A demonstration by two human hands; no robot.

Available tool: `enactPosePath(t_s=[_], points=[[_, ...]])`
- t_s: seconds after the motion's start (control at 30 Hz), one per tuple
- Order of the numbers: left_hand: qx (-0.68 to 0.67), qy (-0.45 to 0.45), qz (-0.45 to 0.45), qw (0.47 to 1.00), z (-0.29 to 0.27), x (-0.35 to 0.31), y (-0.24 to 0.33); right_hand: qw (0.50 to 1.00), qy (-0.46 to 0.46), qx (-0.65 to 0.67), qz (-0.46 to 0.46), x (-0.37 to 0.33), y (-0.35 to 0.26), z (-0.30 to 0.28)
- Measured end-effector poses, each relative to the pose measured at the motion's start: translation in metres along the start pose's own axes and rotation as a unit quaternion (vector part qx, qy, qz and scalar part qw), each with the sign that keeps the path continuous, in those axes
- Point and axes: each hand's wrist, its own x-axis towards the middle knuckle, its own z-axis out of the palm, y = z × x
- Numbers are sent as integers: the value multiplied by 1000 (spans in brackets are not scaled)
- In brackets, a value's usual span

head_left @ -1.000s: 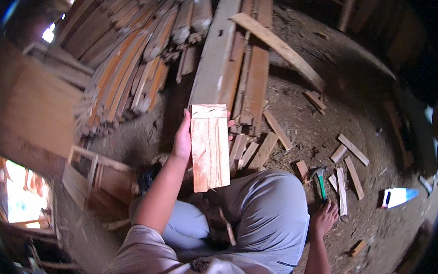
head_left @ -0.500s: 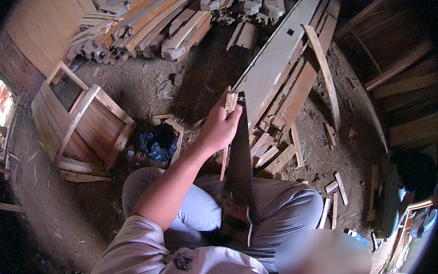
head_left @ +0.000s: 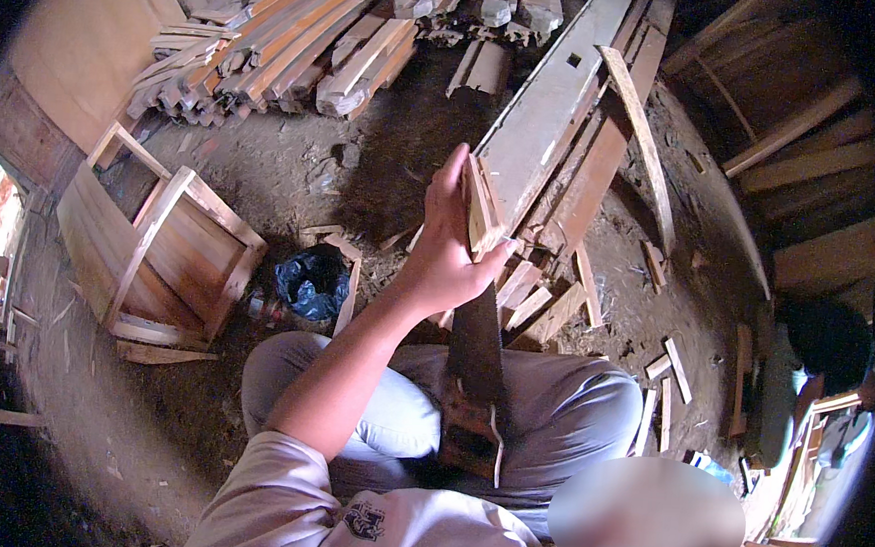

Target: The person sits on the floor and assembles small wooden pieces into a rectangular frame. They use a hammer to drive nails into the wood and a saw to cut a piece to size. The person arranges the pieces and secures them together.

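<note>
My left hand reaches forward from the lower left, closed around a small piece of light wood with a pale cut face. The wood rises between my thumb and fingers, in front of the near end of a long grey plank. Just below, a handsaw rests on my lap with its wooden handle toward my body and its dark blade pointing away. My hand and the wood hide the blade's far end. My right hand does not show; a blurred oval covers the lower right.
A wooden box-like frame stands on the dirt floor at left, beside a black plastic bag. Stacked lumber lies at the back. Offcuts lie near the planks, and a curved strip leans over them.
My left hand has turned and shifted slightly right and down, so the wood now shows a broader face. The saw stays on my lap.
</note>
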Motion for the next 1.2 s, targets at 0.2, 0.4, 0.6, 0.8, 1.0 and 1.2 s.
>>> enactPosePath(t_s=[0.2,0.4,0.6,0.8,1.0,1.2], points=[[4,-2,36,999,-6,2,7,1000,-3,8,-7,0,-1,-2],[74,17,116,990,-9,6,9,1000,-9,14,-11,-2,-1,-2],[73,45,67,994,-15,11,24,1000,-11,14,-15,-4,-1,-3],[26,66,-76,995,-12,8,22,1000,-11,15,-20,-7,0,-7],[-190,73,-223,953,-22,7,15,999,-19,21,-30,-9,-8,-7],[-243,76,-241,936,-18,6,10,999,-20,24,-24,-13,-6,-10]])
